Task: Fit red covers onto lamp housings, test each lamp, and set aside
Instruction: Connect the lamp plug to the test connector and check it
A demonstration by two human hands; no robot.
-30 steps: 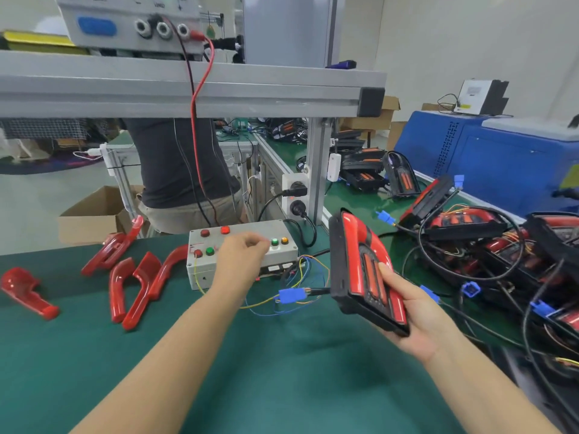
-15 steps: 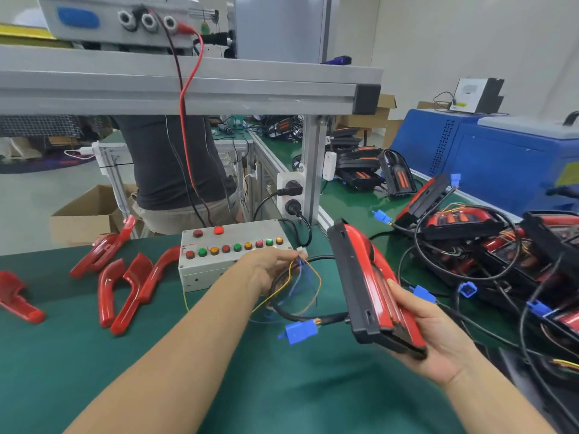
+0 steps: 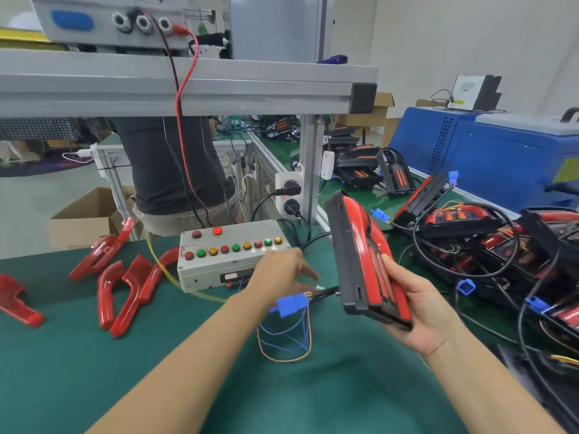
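My right hand (image 3: 423, 311) grips a lamp (image 3: 360, 245), a black housing with a red cover on it, tilted up on edge above the green mat. Its black cable ends in a blue connector (image 3: 291, 304) that hangs just under my left hand (image 3: 279, 277). That hand is in front of the grey test box (image 3: 232, 256) with its fingers curled around the box's thin blue and orange wires (image 3: 285, 343), which loop down onto the mat. Several loose red covers (image 3: 131, 292) lie on the mat at the left.
A tangled pile of wired lamps (image 3: 463, 227) fills the table's right side, with a blue machine (image 3: 507, 158) behind it. An aluminium frame beam (image 3: 188, 89) crosses overhead, and a red lead hangs from it. A person (image 3: 175, 170) stands behind the bench, beside a cardboard box (image 3: 84, 220).
My left hand came off the test box's buttons and pulled its wires toward me. The lamp turned more edge-on in my right hand, and its blue connector moved nearer my left hand.
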